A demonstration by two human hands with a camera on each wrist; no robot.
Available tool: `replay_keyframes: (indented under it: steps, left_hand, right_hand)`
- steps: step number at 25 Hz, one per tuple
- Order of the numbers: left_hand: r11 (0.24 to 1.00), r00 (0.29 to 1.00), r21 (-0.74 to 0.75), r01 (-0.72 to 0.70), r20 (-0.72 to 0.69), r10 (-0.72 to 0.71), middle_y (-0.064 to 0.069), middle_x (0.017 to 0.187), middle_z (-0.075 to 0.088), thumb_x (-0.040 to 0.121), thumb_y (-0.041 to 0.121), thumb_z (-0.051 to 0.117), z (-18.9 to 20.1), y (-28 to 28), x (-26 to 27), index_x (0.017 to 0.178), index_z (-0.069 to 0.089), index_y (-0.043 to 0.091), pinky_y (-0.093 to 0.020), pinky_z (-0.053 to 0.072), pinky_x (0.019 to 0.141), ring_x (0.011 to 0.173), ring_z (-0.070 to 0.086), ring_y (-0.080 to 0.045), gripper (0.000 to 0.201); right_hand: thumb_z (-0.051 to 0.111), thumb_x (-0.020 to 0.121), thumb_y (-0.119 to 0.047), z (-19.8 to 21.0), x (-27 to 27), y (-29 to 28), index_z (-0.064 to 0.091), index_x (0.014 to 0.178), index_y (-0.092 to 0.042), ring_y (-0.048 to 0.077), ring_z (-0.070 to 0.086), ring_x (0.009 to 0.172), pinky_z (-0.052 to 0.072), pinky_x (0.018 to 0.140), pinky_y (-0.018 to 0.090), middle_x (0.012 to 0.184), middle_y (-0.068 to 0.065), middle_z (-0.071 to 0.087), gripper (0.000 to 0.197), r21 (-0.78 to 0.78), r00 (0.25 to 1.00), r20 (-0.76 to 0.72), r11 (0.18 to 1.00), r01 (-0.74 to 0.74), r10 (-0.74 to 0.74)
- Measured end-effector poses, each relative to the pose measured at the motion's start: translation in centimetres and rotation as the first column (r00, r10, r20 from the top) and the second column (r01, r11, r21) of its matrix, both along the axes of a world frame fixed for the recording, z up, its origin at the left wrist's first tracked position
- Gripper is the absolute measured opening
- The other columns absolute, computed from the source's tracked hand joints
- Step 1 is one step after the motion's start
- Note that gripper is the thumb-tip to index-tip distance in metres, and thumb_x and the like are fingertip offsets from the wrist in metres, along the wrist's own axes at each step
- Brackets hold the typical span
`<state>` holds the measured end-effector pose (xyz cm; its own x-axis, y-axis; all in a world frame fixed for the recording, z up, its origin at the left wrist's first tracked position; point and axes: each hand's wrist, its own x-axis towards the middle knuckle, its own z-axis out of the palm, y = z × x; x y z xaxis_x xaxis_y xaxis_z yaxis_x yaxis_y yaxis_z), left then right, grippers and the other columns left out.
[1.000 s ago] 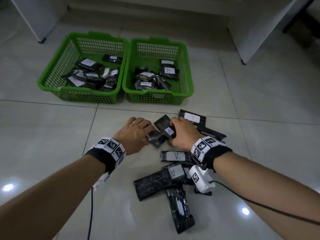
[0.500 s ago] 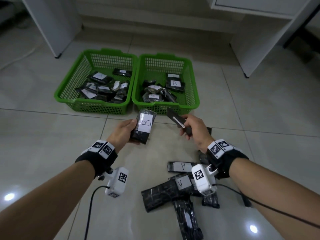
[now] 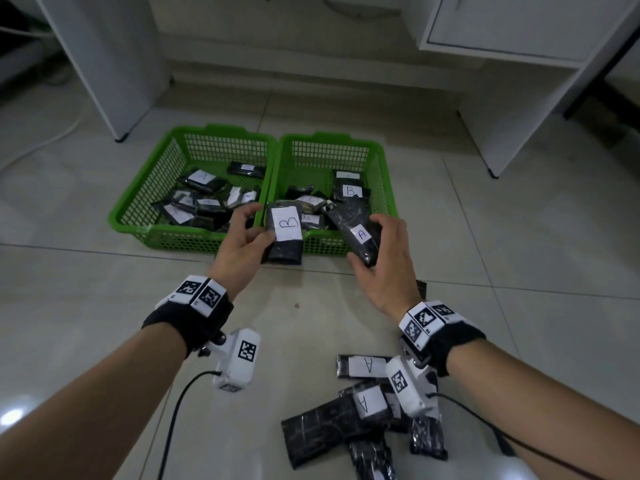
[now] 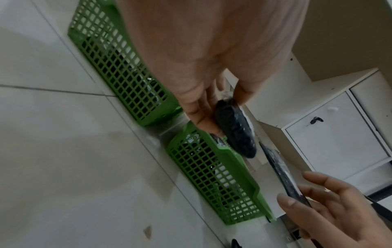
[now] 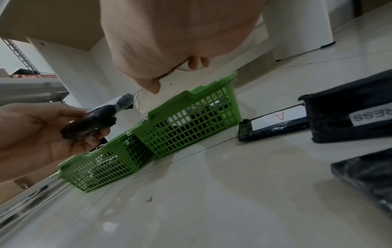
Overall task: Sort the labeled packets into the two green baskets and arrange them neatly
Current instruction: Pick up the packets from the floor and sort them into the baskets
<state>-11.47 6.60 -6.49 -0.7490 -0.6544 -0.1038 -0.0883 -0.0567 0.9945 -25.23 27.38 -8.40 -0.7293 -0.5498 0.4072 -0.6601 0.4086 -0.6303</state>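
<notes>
My left hand (image 3: 249, 233) holds a black packet labelled B (image 3: 285, 233) at the front rim of the right green basket (image 3: 388, 188). Just to its right, my right hand (image 3: 384, 244) grips a black packet labelled A (image 3: 356, 233), tilted over the same rim. The left green basket (image 3: 138, 216) stands against the right one; both hold several black packets. In the left wrist view my left hand's fingers (image 4: 201, 114) and thumb pinch the dark B packet (image 4: 235, 127). In the right wrist view my left hand (image 5: 31, 134) holds the B packet (image 5: 91, 120).
Several more black packets (image 3: 346, 410) lie in a pile on the tiled floor under my right wrist, some labelled A. White cabinet legs (image 3: 117, 81) and a white cabinet (image 3: 519, 26) stand behind the baskets. Cables trail from both wrist cameras.
Both hands lifted a packet each off the floor pile and carried them forward to the front rim of the right basket. The A label now faces up.
</notes>
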Motion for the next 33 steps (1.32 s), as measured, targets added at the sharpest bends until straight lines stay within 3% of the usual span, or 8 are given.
replay_keyframes:
  steps: [5,8,10,17,22,26,29,33]
  left_hand:
    - [0.963,1.000,-0.270,0.025,0.001,-0.026,-0.006,0.087,0.057,0.100,0.006,0.049,0.8,-1.8,-1.7,0.109,0.059,0.016,-0.027,0.042,0.072,0.074,0.051,-0.010,0.016]
    - [0.977,0.999,-0.208,-0.051,-0.022,0.047,-0.010,0.100,0.064,0.095,0.004,0.057,1.3,-3.3,-2.4,0.112,0.058,0.017,-0.020,0.052,0.069,0.084,0.063,-0.010,0.021]
    - [0.974,0.982,-0.140,-0.179,-0.080,0.169,-0.011,0.109,0.067,0.092,0.001,0.059,1.7,-5.4,-2.3,0.107,0.059,0.023,-0.035,0.058,0.071,0.094,0.068,-0.024,0.026]
    - [0.900,0.880,-0.023,-0.436,-0.220,0.420,-0.003,0.106,0.070,0.089,0.005,0.057,2.5,-10.4,0.0,0.109,0.057,0.024,-0.032,0.053,0.069,0.085,0.068,-0.019,0.027]
    - [0.944,0.937,-0.116,-0.310,-0.204,0.283,-0.008,0.119,0.068,0.088,0.005,0.059,2.3,-10.6,-0.7,0.123,0.058,0.018,-0.033,0.056,0.080,0.104,0.068,-0.023,0.037]
    - [0.944,0.999,-0.328,-0.029,0.029,0.040,0.004,0.117,0.065,0.084,0.035,0.062,1.6,-8.6,-3.8,0.118,0.057,0.042,-0.049,0.053,0.095,0.107,0.064,-0.019,0.035]
    - [0.821,0.948,-0.530,0.214,0.314,-0.045,0.006,0.118,0.060,0.082,0.052,0.056,0.6,-6.4,-6.5,0.117,0.050,0.053,-0.051,0.035,0.110,0.117,0.053,-0.023,0.036]
    - [0.572,0.818,-0.690,0.443,0.573,0.058,-0.002,0.150,0.042,0.099,0.046,0.040,-0.2,-4.0,-8.5,0.137,0.040,0.049,-0.049,0.011,0.115,0.143,0.022,-0.024,0.038]
  right_hand:
    - [0.078,0.083,-0.024,-0.2,-0.7,-1.5,0.044,0.132,-0.017,0.015,0.050,0.110,0.053,0.089,0.033,0.129,0.001,0.042,0.060,-0.052,0.999,0.050,0.998,0.021,-0.019]
    - [0.072,0.089,-0.031,0.9,-1.3,-3.5,0.052,0.125,-0.018,0.014,0.050,0.108,0.050,0.088,0.032,0.124,0.000,0.050,0.043,-0.056,0.998,0.047,0.998,0.041,-0.039]
    - [0.072,0.089,-0.035,1.9,-1.5,-6.2,0.057,0.118,-0.019,0.015,0.053,0.105,0.049,0.089,0.032,0.119,0.000,0.057,0.036,-0.023,1.000,0.012,1.000,0.011,-0.011]
    - [0.077,0.082,-0.049,1.4,2.5,-19.7,0.064,0.101,-0.017,0.018,0.055,0.091,0.049,0.081,0.031,0.106,-0.001,0.052,0.039,0.239,0.981,0.037,0.951,-0.195,0.192]
    - [0.054,0.096,-0.046,0.2,2.3,-19.9,0.064,0.128,-0.020,0.023,0.048,0.133,0.022,0.120,0.050,0.132,0.002,0.064,0.043,0.291,0.943,0.050,0.899,-0.328,0.328]
    - [0.051,0.084,-0.047,0.0,-2.4,-14.0,0.068,0.122,-0.026,0.028,0.049,0.128,0.033,0.111,0.053,0.133,0.002,0.060,0.047,0.400,0.986,-0.072,0.910,-0.107,0.147]
    - [0.046,0.084,-0.069,0.2,-5.1,-10.6,0.059,0.136,-0.036,0.029,0.034,0.142,0.035,0.111,0.056,0.154,0.001,0.041,0.063,0.591,0.992,0.123,0.803,-0.080,0.008]
    - [0.042,0.084,-0.051,0.7,-6.8,-9.5,0.063,0.132,-0.028,0.029,0.045,0.131,0.044,0.106,0.048,0.140,0.001,0.049,0.057,0.531,0.970,0.242,0.838,-0.124,-0.009]
